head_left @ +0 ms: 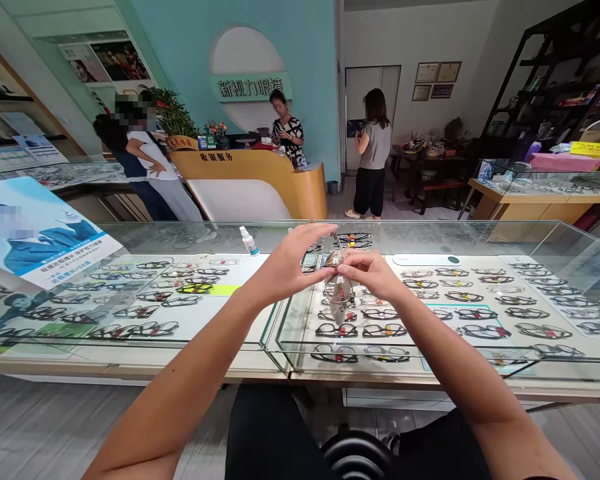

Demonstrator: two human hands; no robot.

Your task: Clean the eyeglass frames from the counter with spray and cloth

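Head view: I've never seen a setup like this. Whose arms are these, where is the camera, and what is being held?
There is no machine here. One camera, worn on a person's head, looks forward and down, so the bare arms reaching in are the wearer's own. The left hand and right hand hold a pair of glasses on end, with a greyish piece, perhaps a cloth, against it. Below is a glass display case with rows of eyeglasses; a white spray bottle and a printed sign stand on it. Other people are farther back.
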